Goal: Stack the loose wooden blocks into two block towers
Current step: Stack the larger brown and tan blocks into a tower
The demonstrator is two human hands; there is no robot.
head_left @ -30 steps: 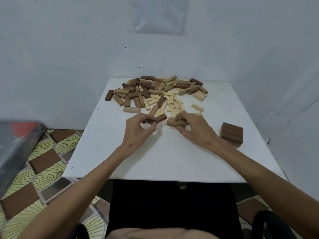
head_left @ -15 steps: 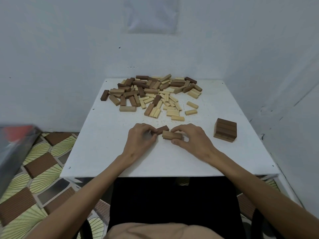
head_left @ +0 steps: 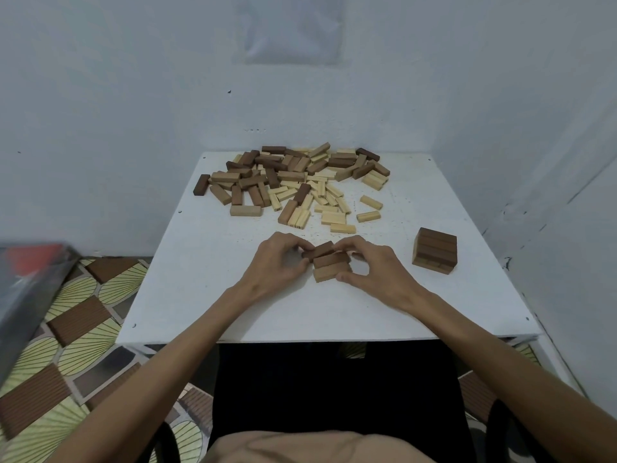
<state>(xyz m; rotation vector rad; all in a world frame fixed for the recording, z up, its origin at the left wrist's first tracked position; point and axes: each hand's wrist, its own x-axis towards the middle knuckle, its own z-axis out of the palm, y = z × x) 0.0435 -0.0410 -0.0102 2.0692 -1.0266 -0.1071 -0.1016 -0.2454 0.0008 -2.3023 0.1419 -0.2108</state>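
Head view: on the white table (head_left: 233, 305), the left hand (head_left: 278, 264) pinches a dark block (head_left: 319, 249), which sits askew just behind a brown block (head_left: 330, 260) and a tan block (head_left: 330, 274) lying side by side. Half a second ago only two blocks showed there. The right hand (head_left: 372, 270) pinches the pair, thumb on the tan block. The loose pile (head_left: 293, 182) lies beyond and the small tower (head_left: 434, 250) stands to the right, both unmoved.

The table (head_left: 187, 289) is white with fine dark specks. The loose blocks (head_left: 291, 176) mix dark brown, mid brown and pale cream. The small stack (head_left: 434, 250) is brown on top. The floor (head_left: 76, 335) shows yellow-green fans with dark ribs and brown striped rectangles
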